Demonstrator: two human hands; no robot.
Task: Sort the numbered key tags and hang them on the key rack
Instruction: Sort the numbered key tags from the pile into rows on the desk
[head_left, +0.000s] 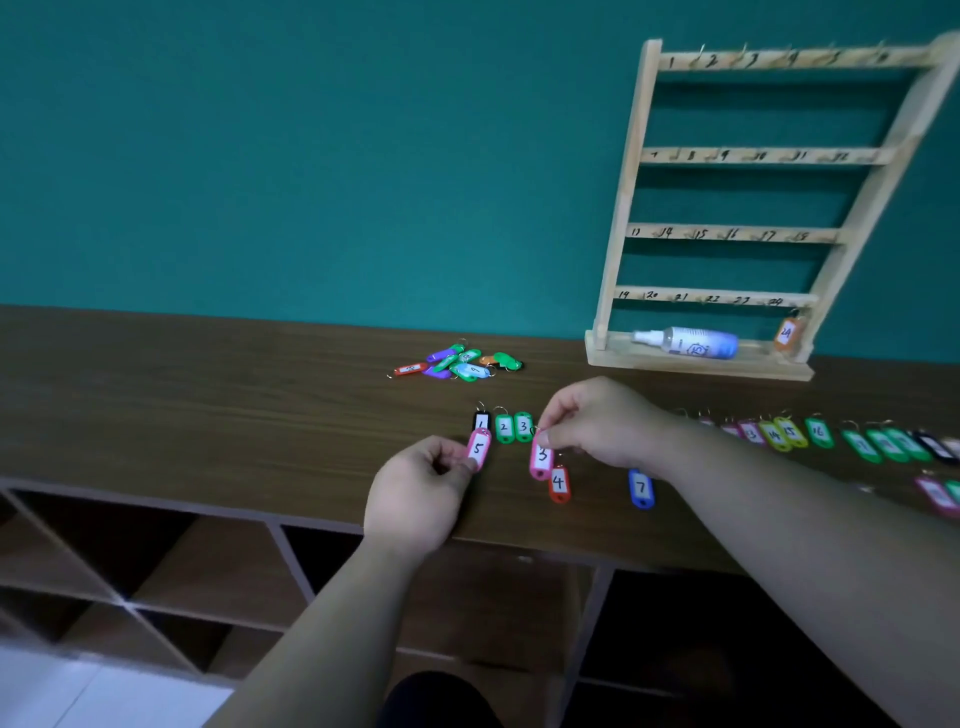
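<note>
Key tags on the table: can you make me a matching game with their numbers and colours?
Tags:
1. tag 5
2. tag 4
3. tag 7
4. tag 2

Colours:
A. blue
B. green
C. pink
D. red-orange

Pairs: 1-C, 2-D, 3-A, 4-B

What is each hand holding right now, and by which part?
The left hand pinches the pink tag 5 by its lower end. The right hand pinches the pink tag 3 by its top end.
</note>
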